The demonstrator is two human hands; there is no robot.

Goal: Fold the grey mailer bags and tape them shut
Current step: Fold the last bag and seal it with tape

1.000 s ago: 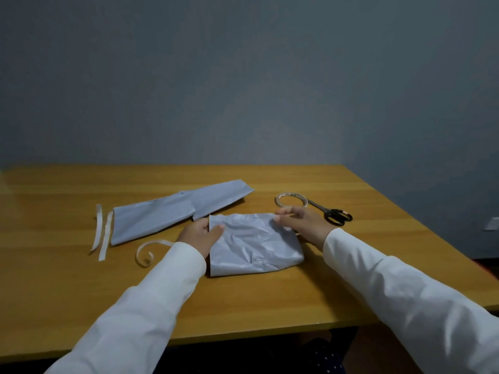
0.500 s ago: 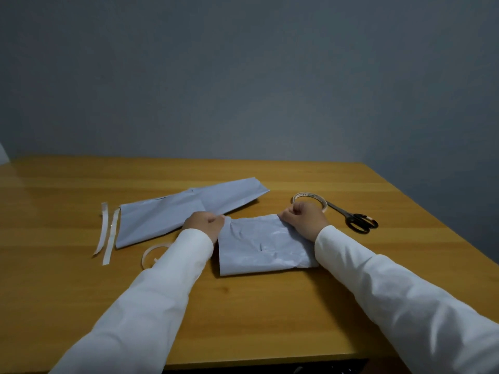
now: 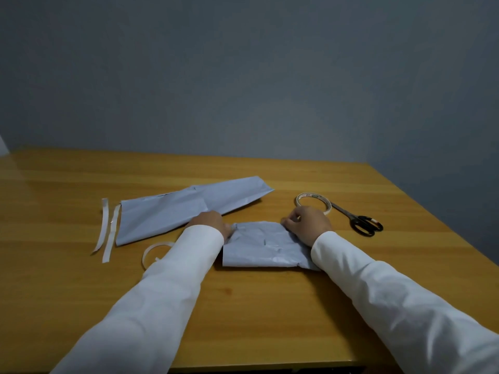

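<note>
The folded mailer bag lies flat on the wooden table straight in front of the person, crumpled on top but squared at its near edge. The left hand has its fingers curled onto the bag's far left corner, and the right hand grips the far right corner the same way — both seem placed to hold the fold down so the slippery plastic cannot spring open before tape goes on. A second mailer bag, long and only loosely folded, waits behind the left hand. The tape roll and scissors sit just beyond the right hand, within easy reach; three cut tape strips lie ready at the left — likely the next thing wanted
</note>
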